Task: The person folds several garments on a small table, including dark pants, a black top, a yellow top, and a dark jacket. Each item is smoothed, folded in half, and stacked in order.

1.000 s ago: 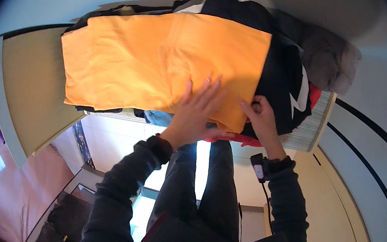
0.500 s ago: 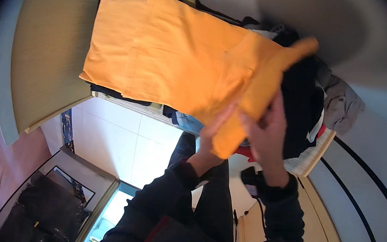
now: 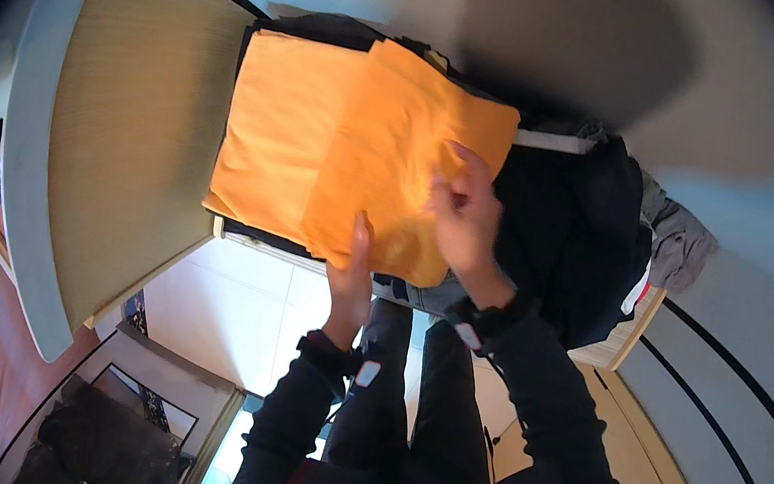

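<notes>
A folded orange cloth garment (image 3: pixel 282 134), its exact kind not clear, lies flat on a pile of dark clothes. Its right part is turned over onto the left, so the layers overlap in the middle. At the near edge my left hand (image 3: pixel 352 282) grips the folded part, thumb on top and fingers hidden beneath. Over the right side of the fold is my right hand (image 3: pixel 469 220), its fingers bent but apart and slightly blurred. It is over or touching the cloth, with nothing held.
Black clothing (image 3: pixel 563 219) covers the right of the shelf, with a grey crumpled garment (image 3: pixel 682 233) at its far end. A pale wooden panel (image 3: pixel 143 122) rises on the left. Below it lies a dark bag-like bundle (image 3: pixel 107 441).
The narrow rolled-up right end of the orange garment has been laid over to the left and spread flat. My left hand has shifted left; my right hand has moved left onto the cloth.
</notes>
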Demonstrator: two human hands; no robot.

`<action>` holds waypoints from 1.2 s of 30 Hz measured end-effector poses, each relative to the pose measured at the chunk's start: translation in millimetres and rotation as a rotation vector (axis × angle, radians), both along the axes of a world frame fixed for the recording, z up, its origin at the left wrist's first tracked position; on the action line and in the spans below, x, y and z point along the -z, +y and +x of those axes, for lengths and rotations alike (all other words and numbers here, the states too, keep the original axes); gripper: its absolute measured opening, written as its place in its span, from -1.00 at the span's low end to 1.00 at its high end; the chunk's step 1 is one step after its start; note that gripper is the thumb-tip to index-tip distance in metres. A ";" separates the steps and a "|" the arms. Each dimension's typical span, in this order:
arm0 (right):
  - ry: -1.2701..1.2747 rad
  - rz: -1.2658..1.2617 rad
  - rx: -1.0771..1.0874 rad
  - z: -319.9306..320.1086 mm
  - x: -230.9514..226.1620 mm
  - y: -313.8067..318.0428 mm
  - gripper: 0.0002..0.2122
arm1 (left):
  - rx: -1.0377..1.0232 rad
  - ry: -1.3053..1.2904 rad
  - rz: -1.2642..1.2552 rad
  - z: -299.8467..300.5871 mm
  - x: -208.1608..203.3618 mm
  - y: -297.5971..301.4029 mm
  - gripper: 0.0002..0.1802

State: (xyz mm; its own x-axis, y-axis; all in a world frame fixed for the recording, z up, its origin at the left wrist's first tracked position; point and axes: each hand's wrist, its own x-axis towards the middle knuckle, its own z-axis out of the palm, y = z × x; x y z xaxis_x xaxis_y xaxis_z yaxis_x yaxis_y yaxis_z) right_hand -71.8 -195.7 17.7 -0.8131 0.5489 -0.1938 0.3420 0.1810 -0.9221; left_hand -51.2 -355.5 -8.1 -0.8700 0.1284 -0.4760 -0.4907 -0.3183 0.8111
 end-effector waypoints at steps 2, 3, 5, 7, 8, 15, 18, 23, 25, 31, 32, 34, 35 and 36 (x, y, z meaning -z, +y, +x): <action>0.022 0.054 0.069 1.4 9.6 22.2 -0.69 | 0.065 0.028 -0.081 4.9 -3.2 0.0 -0.60; 0.097 0.155 0.068 0.0 13.4 33.5 -0.70 | 0.057 -0.079 -0.075 5.5 -6.0 -1.4 -0.55; 0.069 0.267 0.105 -5.3 18.7 48.8 -0.72 | 0.039 -0.188 -0.083 5.7 -15.5 -3.9 -0.49; 0.012 0.342 0.148 -9.5 22.0 57.1 -0.73 | -0.024 -0.250 -0.169 9.9 -31.0 -4.4 -0.47; -0.003 0.335 0.218 -10.8 23.5 59.0 -0.74 | 0.044 -0.221 -0.412 11.5 -41.5 -8.3 -0.47; 0.111 0.465 0.180 -24.7 37.1 90.2 -0.81 | 0.323 0.820 -1.225 -100.1 -50.4 -16.1 -0.37; 0.028 0.399 -0.012 -36.3 44.2 113.3 -0.78 | 0.471 0.592 -1.092 -160.2 -36.1 19.5 -0.29; -0.142 0.555 -0.212 -43.5 45.6 131.3 -0.67 | 0.646 0.239 -1.008 -208.1 -37.6 61.1 -0.33; -0.075 0.493 -0.208 -43.0 43.3 132.6 -0.71 | 0.777 0.219 -1.022 -216.7 -33.2 68.5 -0.43; -0.097 0.489 -0.212 -41.7 28.8 129.4 -0.65 | 0.436 1.070 -0.955 -205.0 -10.3 75.4 -0.60; -0.177 0.445 -0.185 -42.1 24.0 129.4 -0.61 | 0.476 1.022 -0.886 -199.6 -13.6 71.6 -0.64; -0.064 0.431 -0.185 -30.6 9.2 126.1 -0.51 | 0.552 0.930 -0.735 -172.4 -33.1 46.4 -0.71; -0.044 0.430 -0.188 -22.3 -0.6 125.2 -0.45 | 0.565 1.040 -0.738 -160.2 -46.0 34.0 -0.75; -0.014 0.455 -0.244 -13.7 -11.0 126.3 -0.39 | 0.554 1.172 -0.709 -148.9 -59.3 21.8 -0.77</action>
State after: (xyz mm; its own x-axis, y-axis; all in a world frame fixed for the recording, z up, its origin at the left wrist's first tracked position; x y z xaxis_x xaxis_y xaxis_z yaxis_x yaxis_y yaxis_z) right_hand -85.4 -69.5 28.7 -0.9270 0.3751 0.0084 0.2519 0.6389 -0.7269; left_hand -200.1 -333.7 51.2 -0.7126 0.6112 0.3446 0.6160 0.3100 0.7241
